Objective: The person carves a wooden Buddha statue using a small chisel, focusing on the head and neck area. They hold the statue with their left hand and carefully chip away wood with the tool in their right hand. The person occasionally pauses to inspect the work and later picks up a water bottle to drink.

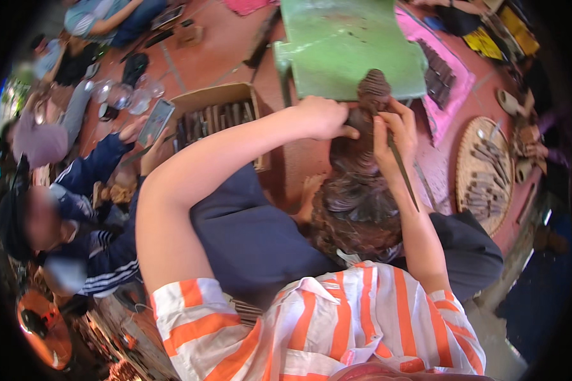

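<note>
A: Nearest: orange-striped shirt (337, 330). Left hand (324, 117) clenched on the dark carved wooden figure (362, 184), centre, against the green bench (343, 44).
B: Right hand (394, 130)?
A: Pinching a thin chisel (401, 171). Figure looks heavy, rigid; ridges brittle, so hold the upper body.

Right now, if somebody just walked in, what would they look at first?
Probably the tall brown carved figure in the middle, with both hands on it: the left hand presses near its top, and the right hand holds a thin carving tool against it. Next, the green stool just behind it, and the round woven tray of tools on the right.
</note>
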Motion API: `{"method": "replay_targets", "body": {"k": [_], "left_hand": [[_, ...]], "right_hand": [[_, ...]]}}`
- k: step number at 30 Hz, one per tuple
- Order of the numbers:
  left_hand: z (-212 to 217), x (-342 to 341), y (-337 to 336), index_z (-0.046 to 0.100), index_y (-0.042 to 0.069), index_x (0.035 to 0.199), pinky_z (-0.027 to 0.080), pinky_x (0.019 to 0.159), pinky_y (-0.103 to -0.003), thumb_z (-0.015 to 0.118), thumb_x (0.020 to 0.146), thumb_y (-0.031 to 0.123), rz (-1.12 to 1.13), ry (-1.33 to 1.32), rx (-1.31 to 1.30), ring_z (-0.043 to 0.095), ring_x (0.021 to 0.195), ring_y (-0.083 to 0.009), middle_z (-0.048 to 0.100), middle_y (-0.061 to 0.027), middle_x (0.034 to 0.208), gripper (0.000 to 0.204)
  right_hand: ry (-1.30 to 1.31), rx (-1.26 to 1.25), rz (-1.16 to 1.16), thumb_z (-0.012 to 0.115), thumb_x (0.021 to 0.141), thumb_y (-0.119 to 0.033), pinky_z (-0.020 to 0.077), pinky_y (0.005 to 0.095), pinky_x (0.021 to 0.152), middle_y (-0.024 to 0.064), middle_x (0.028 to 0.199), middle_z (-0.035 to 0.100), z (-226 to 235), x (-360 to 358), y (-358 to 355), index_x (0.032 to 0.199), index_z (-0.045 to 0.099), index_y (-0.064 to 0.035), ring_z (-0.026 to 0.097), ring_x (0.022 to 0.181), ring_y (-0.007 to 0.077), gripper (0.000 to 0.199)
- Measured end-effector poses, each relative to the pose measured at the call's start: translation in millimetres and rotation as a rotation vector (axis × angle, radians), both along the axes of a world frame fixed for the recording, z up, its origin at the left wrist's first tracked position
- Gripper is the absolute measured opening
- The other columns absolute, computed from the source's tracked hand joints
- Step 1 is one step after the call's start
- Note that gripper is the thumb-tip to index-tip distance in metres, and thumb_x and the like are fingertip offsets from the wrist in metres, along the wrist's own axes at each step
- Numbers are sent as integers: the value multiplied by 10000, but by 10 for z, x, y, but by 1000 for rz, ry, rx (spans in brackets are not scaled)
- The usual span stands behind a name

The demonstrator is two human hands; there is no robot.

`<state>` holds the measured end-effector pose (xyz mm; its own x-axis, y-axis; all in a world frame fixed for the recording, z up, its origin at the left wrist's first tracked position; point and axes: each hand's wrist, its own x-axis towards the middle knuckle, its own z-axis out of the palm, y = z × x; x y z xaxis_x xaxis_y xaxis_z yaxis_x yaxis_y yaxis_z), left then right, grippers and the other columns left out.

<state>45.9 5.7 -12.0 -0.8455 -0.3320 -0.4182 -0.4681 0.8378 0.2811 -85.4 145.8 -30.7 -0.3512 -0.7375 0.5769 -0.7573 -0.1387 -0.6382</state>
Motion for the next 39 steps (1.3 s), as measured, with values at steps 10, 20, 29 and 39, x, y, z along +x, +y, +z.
{"method": "replay_targets", "body": {"k": [10,20,29,39], "left_hand": [[37,12,26,501,-4,1269,536,771,-490,521,891,623,2,16,-25,671,917,-398,689,-236,943,732],[10,17,25,489,-9,1282,532,750,-505,517,904,603,-2,33,-33,667,895,-414,682,-253,907,720],[15,40,34,510,-17,1239,534,753,-503,516,901,610,-2,42,-33,668,897,-414,682,-252,910,713],[9,22,13,524,-21,1207,536,749,-502,513,893,629,-2,51,-29,670,888,-415,686,-242,902,722]], "right_hand": [[-76,66,-13,650,841,-25,516,385,807,206,1180,591,102,62,54,930,639,7,628,1005,349,95],[-71,49,6,639,852,-18,524,358,768,191,1175,601,73,13,36,937,636,15,652,924,325,92],[-96,118,4,634,864,-19,522,317,743,180,1174,609,126,-2,14,919,648,33,655,879,250,77],[-76,136,3,660,851,-63,522,368,771,184,1095,629,266,-31,13,926,671,10,659,936,345,105]]}}
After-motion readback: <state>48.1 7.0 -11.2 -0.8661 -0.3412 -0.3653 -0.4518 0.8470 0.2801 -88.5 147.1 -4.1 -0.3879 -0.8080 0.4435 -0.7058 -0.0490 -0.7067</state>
